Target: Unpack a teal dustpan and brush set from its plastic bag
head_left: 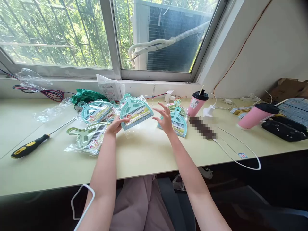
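Note:
A turquoise mini dustpan and brush set with a printed label is raised above the table, tilted. My left hand grips its lower left corner, thumb over the front. Just right of the set, my right hand is in the air with fingers spread, holding nothing. Behind that hand lie more sets, a turquoise one in front of a greenish one. To the left, a green set in clear plastic wrap and another turquoise set rest on the table.
At the far left lies a long screwdriver. A green plastic bag and clear wrapping sit near the window. Two pink cups with black lids, a white cable and a black pouch occupy the right side.

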Tool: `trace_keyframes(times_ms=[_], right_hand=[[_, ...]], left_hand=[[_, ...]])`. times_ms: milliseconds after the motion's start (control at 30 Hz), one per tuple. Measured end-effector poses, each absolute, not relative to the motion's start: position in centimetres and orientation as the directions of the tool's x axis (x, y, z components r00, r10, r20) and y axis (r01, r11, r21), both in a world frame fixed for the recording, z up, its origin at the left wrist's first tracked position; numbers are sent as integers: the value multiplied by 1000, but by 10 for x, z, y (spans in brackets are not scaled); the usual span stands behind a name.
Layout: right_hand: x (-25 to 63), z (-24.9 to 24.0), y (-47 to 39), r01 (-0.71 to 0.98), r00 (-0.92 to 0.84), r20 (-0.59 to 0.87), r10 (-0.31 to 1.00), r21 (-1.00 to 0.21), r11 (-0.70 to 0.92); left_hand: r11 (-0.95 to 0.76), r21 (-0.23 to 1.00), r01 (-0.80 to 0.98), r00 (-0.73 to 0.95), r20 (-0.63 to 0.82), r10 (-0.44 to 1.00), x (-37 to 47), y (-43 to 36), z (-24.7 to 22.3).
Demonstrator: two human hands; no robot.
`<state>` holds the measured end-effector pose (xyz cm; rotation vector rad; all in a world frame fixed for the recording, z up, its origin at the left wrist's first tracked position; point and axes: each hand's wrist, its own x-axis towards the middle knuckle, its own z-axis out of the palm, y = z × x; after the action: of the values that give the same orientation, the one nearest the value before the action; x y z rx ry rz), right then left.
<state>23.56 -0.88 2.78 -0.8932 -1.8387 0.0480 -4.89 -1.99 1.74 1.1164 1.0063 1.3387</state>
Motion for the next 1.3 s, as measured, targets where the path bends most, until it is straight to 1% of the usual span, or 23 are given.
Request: trace_keyframes(times_ms=[67, 167, 367, 433, 500, 600, 700, 800, 967, 1033, 1100, 1167, 1233, 1300], right_hand=[[233, 31, -12, 508, -199, 781, 592, -434, 744], [233, 35, -14, 420, -197, 759, 621, -507, 753], [238, 33, -12, 238, -104, 664, 741, -706, 667], [239, 29, -9, 186, -50, 625, 779, -760, 623], [238, 25, -5, 154, 40, 599, 800, -795, 587], [237, 20, 0, 162, 191, 598, 778, -801, 576], [236, 17, 2, 236, 277, 631, 725, -776, 585], [233, 15, 1, 320, 312, 649, 693, -759, 567], [233, 7, 4, 339, 287, 625, 726, -775, 533], [236, 4, 9, 280, 219, 557, 801, -822, 495], [240, 1, 14, 156, 98, 400, 911, -910, 383], [243, -2, 18, 49, -1, 234, 972, -971, 234], [245, -3, 21, -23, 7, 151, 989, -988, 151], [245, -4, 23, -84, 87, 127, 988, -987, 135]], left_hand=[[-8, 976, -216, 50, 19, 999, -48, -20, 17], [30, 980, -194, 62, -18, 998, -49, -19, 16], [126, 991, -33, 163, -119, 979, -42, -19, 17], [122, 993, 1, 188, -120, 975, -36, -17, 17], [95, 995, 26, 215, -99, 972, -30, -16, 17], [43, 998, 50, 254, -55, 966, -20, -16, 18], [4, 999, 34, 248, -12, 969, -13, -16, 18], [-21, 1000, 23, 249, 15, 968, -10, -16, 17], [-38, 999, 33, 265, 28, 964, -11, -16, 15], [-35, 998, 59, 262, 18, 965, -12, -17, 16], [-28, 996, 82, 264, 5, 965, -13, -18, 17], [-23, 996, 82, 281, -1, 960, -14, -18, 17], [-18, 998, 60, 295, 0, 956, -14, -18, 17], [-21, 1000, 9, 304, 17, 952, -12, -19, 19]])
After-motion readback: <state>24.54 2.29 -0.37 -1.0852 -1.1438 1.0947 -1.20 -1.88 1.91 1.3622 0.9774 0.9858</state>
